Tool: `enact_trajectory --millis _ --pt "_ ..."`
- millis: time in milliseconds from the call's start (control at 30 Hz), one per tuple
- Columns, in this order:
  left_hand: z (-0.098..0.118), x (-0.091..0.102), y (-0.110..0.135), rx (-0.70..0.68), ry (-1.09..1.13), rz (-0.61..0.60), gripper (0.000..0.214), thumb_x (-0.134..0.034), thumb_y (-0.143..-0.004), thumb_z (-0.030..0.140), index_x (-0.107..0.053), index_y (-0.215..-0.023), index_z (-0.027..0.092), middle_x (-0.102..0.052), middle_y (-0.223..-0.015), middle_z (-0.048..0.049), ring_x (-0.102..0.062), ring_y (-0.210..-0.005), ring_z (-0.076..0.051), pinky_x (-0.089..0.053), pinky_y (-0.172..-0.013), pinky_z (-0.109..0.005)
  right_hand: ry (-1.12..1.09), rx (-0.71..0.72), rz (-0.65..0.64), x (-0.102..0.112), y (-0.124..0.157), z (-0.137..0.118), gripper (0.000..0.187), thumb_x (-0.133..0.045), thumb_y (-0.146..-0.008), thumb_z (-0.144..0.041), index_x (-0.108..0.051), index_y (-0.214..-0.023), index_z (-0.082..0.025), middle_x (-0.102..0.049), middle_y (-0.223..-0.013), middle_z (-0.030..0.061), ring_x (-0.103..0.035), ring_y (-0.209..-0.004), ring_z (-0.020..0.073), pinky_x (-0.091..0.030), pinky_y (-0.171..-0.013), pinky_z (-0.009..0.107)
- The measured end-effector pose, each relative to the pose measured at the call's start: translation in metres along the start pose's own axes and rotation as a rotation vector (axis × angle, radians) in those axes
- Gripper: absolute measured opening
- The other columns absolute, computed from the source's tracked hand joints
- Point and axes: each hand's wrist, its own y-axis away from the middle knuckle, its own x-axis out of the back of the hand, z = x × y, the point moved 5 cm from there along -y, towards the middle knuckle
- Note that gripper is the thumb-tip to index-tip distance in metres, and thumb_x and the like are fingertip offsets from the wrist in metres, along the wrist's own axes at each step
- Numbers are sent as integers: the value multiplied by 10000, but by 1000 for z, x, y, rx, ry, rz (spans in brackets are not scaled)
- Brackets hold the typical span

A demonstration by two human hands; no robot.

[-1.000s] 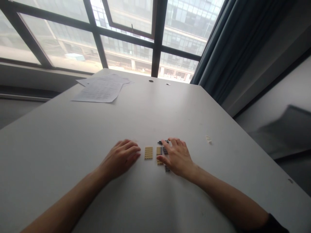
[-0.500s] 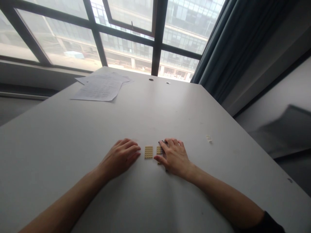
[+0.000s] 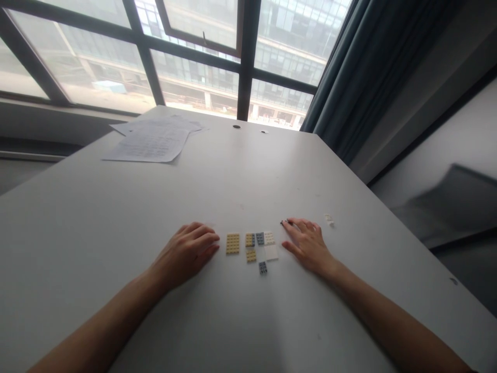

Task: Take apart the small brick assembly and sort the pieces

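Note:
On the white table lies a tan studded plate brick [image 3: 233, 243], just right of my left hand [image 3: 194, 246], whose relaxed fingers rest on the tabletop with nothing visible in them. To its right is a loose group: a small tan and blue-grey brick [image 3: 250, 239], a dark grey brick [image 3: 260, 238], a white studded brick [image 3: 269, 238], a smaller tan brick [image 3: 251, 256], a smooth white tile [image 3: 271, 252] and a grey brick [image 3: 263, 268]. My right hand [image 3: 306, 241] lies with fingers spread, its fingertips over small black pieces [image 3: 283, 222] that they partly hide.
Small white pieces [image 3: 329, 219] lie to the right of my right hand. Printed papers [image 3: 151, 141] are at the table's far left. Beyond the table stand a window [image 3: 243, 67] and a dark curtain [image 3: 334, 98].
My right hand has slid right, off the brick group, and the small black pieces have moved right with its fingertips. The left hand stays beside the tan plate. The view has shifted slightly.

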Motion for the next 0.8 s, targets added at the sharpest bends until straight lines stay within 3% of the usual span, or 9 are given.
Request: enact_trajectory --millis 167,267,800 --pt "-1 -2 1 -2 -9 -9 151 -512 -881 280 -641 -942 230 -670 -994 -52 -575 -948 -202 -433 -843 -343 62 -54 46 1 16 54 517 -382 -911 -570 -489 -1334 -293 -528 -1329 89 -424 -1215 301 -283 -1003 524" --pt "-1 -2 0 -3 -7 -6 157 -515 -877 293 -646 -933 228 -673 -988 -50 -582 -942 -200 -440 -839 -338 68 -49 61 0 20 71 523 -384 -906 -579 -502 -1326 -290 -528 -1333 82 -414 -1228 302 -284 -1009 517" --pt "-2 -1 0 -5 -25 -10 167 -514 -882 291 -641 -960 216 -669 -999 -57 -579 -946 -206 -436 -849 -349 13 -77 203 2 23 78 495 -382 -921 -534 -505 -1301 -243 -512 -1319 102 -403 -1249 282 -289 -1024 466"
